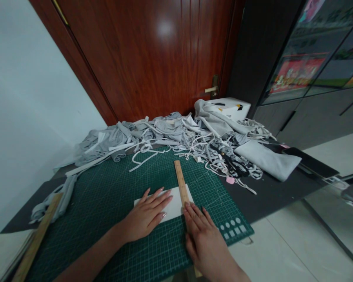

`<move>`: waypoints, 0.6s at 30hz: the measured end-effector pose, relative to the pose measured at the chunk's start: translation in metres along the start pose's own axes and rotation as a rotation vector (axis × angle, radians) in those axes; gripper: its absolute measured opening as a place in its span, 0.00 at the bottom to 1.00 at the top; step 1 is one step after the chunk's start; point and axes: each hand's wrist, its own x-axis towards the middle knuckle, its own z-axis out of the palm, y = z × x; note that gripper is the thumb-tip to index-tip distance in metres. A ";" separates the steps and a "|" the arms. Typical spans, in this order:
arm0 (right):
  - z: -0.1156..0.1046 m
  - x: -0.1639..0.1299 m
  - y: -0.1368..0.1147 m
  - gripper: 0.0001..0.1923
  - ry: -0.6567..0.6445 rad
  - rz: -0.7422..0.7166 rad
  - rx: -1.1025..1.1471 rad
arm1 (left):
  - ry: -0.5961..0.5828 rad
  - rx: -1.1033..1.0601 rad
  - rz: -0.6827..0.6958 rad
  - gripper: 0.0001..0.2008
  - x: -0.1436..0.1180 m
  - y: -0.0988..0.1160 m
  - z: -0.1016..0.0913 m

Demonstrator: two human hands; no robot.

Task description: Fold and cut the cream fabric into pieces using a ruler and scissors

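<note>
My left hand (145, 217) lies flat, fingers spread, on a white rectangular piece (176, 213); I cannot tell whether it is paper or cloth. A wooden ruler (180, 178) runs lengthwise over the right part of that piece. My right hand (201, 235) grips the ruler's near half, fingers together along it and the thumb toward its left edge. Part of the ruler is hidden under this hand, and its near end shows past the palm. Beneath everything is a green cutting mat (106, 203) with a printed grid.
Heaped grey fabric (161, 131) and tangled cords (206, 145) line the back. A white box (238, 107) stands behind a grey pouch (267, 156). Another wooden stick (41, 231) lies at left beside stacked sheets (6, 250). A small pink piece (230, 180) sits right of the mat.
</note>
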 end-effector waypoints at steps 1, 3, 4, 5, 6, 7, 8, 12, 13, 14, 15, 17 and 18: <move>-0.001 0.000 0.001 0.33 -0.003 0.006 -0.001 | -0.003 0.002 -0.002 0.26 0.000 0.000 0.000; -0.003 0.000 0.001 0.33 -0.017 0.014 -0.006 | -0.008 0.007 -0.005 0.27 0.000 0.001 0.000; -0.003 0.000 0.001 0.33 -0.027 0.018 -0.012 | -0.007 0.011 -0.002 0.27 0.000 0.001 0.000; -0.004 0.000 0.001 0.33 -0.038 0.020 -0.018 | -0.003 0.015 0.003 0.27 0.000 0.001 0.001; -0.005 0.000 0.001 0.34 -0.047 0.022 -0.025 | 0.004 0.021 0.008 0.27 -0.001 0.000 0.002; -0.005 -0.001 0.001 0.34 -0.050 0.026 -0.030 | 0.012 0.025 0.013 0.27 -0.001 0.000 0.003; -0.006 -0.001 0.000 0.34 -0.052 0.031 -0.033 | 0.021 0.027 0.015 0.27 -0.001 -0.001 0.003; -0.004 -0.002 0.002 0.34 -0.036 0.041 -0.017 | 0.012 0.003 0.009 0.26 0.000 -0.002 -0.005; -0.003 -0.003 0.002 0.34 -0.027 0.040 -0.011 | 0.004 -0.005 0.006 0.25 0.002 -0.001 -0.009; -0.003 -0.003 0.003 0.34 -0.020 0.035 -0.005 | 0.000 -0.012 0.001 0.23 0.006 0.001 -0.013; -0.002 -0.003 0.003 0.34 -0.014 0.030 -0.002 | 0.007 -0.017 -0.006 0.22 0.012 0.005 -0.016; -0.001 -0.004 0.004 0.34 -0.008 0.023 0.002 | 0.056 -0.031 -0.024 0.20 0.026 0.015 -0.020; -0.001 -0.004 0.004 0.34 -0.006 0.020 0.003 | 0.091 -0.043 -0.030 0.20 0.034 0.020 -0.020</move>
